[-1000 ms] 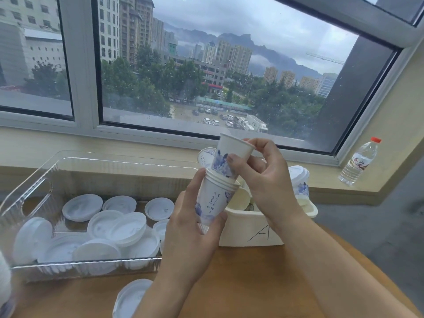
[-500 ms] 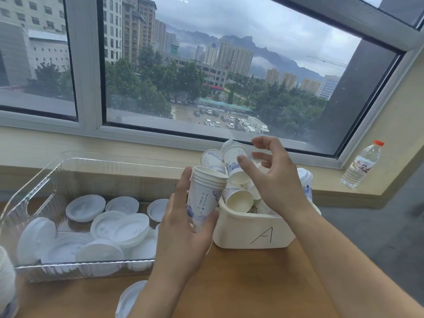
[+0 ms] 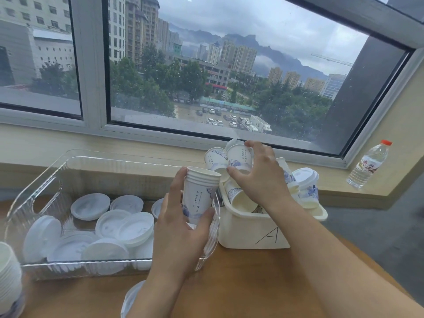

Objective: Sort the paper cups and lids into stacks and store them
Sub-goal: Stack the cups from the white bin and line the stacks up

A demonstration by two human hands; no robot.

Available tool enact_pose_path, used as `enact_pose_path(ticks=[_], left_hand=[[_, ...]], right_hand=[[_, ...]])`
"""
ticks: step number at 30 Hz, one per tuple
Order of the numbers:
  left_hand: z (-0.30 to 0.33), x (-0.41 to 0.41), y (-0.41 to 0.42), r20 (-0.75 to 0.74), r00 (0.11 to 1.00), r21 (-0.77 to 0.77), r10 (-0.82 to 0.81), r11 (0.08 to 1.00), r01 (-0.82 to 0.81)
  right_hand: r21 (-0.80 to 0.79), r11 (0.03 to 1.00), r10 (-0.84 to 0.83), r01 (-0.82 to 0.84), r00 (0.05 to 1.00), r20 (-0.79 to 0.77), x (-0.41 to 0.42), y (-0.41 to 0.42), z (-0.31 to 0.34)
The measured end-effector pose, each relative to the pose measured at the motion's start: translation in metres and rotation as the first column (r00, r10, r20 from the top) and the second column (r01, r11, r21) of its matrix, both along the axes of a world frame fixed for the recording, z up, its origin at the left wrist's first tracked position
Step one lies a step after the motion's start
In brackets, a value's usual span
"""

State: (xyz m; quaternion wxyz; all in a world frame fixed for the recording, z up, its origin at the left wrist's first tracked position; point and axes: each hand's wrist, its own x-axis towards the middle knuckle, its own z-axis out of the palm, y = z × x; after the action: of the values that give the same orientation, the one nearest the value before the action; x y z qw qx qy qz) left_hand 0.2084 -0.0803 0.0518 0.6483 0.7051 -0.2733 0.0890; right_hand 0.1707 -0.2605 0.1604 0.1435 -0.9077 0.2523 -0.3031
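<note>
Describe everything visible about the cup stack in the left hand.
The cup stack is several white paper cups nested upright, rolled rims layered at the top, mouth open. Blue floral print and a column of dark writing mark the outer cup. The left hand grips it from below, thumb on one side, fingers on the other, above the clear bin's right end, beside the white bin.

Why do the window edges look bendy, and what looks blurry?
In the head view, the wide-angle lens curves the window frame; the cup stack at the left edge is blurred, and grey daylight leaves only soft shadows on the table.
</note>
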Motion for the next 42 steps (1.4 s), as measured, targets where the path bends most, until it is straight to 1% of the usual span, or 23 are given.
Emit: enact_pose_path(ticks=[8, 17, 19, 21, 22, 24, 27, 33, 40, 42], left_hand=[[-0.004, 0.002, -0.002, -0.001, 1.0, 0.009, 0.012, 1.0, -0.012], [-0.002, 0.0, -0.001, 0.001, 1.0, 0.016, 0.005, 1.0, -0.005], [-0.001, 0.0, -0.001, -0.002, 1.0, 0.016, 0.004, 1.0, -0.004], [0.0, -0.001, 0.0, 0.004, 1.0, 0.021, 0.003, 1.0, -0.003], [0.001, -0.001, 0.0, 0.009, 1.0, 0.025, 0.0, 1.0, -0.001], [0.002, -0.002, 0.001, 0.022, 1.0, 0.036, -0.012, 0.999, 0.011], [0.004, -0.005, 0.002, 0.053, 0.998, 0.044, -0.041, 0.998, 0.038], [0.006, -0.01, 0.001, 0.112, 0.992, 0.043, -0.058, 0.998, 0.053], [0.006, -0.009, 0.002, 0.11, 0.991, 0.039, -0.076, 0.997, 0.072], [0.005, -0.008, 0.002, 0.112, 0.991, 0.05, -0.077, 0.996, 0.072]], right_hand=[[0.025, 0.999, -0.049, 0.048, 0.998, 0.046, 0.006, 0.005, -0.008], [0.068, 0.997, -0.04, 0.031, 0.991, 0.13, -0.001, 0.008, 0.003], [0.091, 0.996, -0.014, -0.005, 0.979, 0.204, -0.005, 0.009, 0.01], [0.174, 0.98, 0.041, -0.094, 0.958, 0.285, -0.01, 0.012, 0.017], [0.241, 0.956, 0.084, -0.166, 0.945, 0.316, -0.012, 0.015, 0.019], [0.362, 0.874, 0.186, -0.325, 0.911, 0.369, -0.014, 0.023, 0.022], [0.444, 0.766, 0.29, -0.465, 0.866, 0.407, -0.015, 0.034, 0.02], [0.482, 0.671, 0.395, -0.564, 0.821, 0.412, -0.02, 0.046, 0.017], [0.483, 0.66, 0.467, -0.576, 0.818, 0.337, -0.022, 0.047, 0.015], [0.467, 0.677, 0.473, -0.569, 0.822, 0.316, -0.023, 0.047, 0.013]])
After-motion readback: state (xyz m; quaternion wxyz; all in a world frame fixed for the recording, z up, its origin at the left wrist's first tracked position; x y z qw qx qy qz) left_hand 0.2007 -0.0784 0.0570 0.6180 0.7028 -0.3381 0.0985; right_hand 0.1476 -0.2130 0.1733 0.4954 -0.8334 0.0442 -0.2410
